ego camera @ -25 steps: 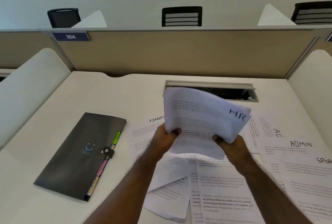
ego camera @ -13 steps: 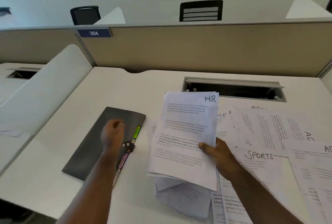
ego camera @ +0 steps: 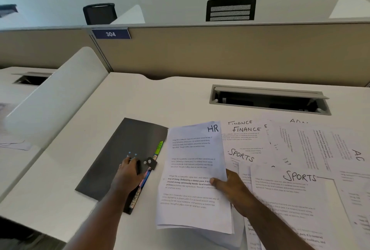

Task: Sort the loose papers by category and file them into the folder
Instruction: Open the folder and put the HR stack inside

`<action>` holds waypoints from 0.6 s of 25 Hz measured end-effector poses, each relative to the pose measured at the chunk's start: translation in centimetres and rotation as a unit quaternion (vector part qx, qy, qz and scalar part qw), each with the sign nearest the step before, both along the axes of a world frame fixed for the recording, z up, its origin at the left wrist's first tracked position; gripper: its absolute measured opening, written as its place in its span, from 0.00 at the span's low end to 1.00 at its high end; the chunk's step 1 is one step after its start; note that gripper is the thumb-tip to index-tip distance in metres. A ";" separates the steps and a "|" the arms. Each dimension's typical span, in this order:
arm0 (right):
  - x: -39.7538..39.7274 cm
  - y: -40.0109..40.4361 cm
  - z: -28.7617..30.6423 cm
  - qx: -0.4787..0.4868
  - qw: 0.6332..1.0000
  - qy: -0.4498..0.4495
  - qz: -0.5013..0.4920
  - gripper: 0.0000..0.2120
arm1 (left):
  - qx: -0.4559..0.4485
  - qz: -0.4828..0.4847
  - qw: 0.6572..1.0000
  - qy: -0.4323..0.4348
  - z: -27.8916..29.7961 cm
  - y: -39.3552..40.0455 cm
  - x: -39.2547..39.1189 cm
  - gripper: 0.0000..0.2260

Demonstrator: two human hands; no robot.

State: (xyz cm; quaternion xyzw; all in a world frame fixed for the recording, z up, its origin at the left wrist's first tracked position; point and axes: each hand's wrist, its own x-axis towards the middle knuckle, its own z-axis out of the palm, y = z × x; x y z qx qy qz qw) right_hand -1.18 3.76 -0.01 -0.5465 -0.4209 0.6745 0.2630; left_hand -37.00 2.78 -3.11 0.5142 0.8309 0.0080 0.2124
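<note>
A dark grey folder [ego camera: 118,159] lies closed on the white desk, coloured tabs showing along its right edge. My left hand [ego camera: 128,175] rests on the folder beside its snap flap [ego camera: 150,162], fingers curled at the flap. My right hand [ego camera: 232,191] pinches a stack of sheets marked HR [ego camera: 192,177] by its right edge, held just above the desk to the right of the folder. Loose sheets marked FINANCE [ego camera: 243,135] and SPORTS [ego camera: 296,185] lie spread over the desk to the right.
A grey cable hatch [ego camera: 268,99] stands open in the desk behind the papers. A white side divider [ego camera: 56,99] bounds the desk on the left, and a beige partition [ego camera: 220,53] with a 304 label closes the back. Black chairs show beyond it.
My left hand let go of the HR stack and moved left onto the folder, reaching its snap flap. My right hand lowered the stack beside the folder. My head turned left.
</note>
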 end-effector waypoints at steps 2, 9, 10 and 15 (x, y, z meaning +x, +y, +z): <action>-0.2 0.0 0.0 -0.002 1.000 -0.004 0.007 0.08 | 0.018 -0.003 1.000 0.008 0.0 -0.2 0.0 0.27; -0.8 -0.1 0.1 -0.010 1.000 -0.007 0.015 0.08 | 0.023 -0.019 0.998 0.064 0.0 -0.5 0.1 0.31; -0.8 -0.1 0.1 -0.010 1.000 -0.005 0.015 0.08 | 0.017 -0.021 0.998 0.064 -0.1 -0.5 0.2 0.32; -0.7 0.0 0.1 -0.006 1.000 -0.008 0.014 0.09 | 0.004 0.002 0.999 0.039 -0.2 -0.3 0.2 0.35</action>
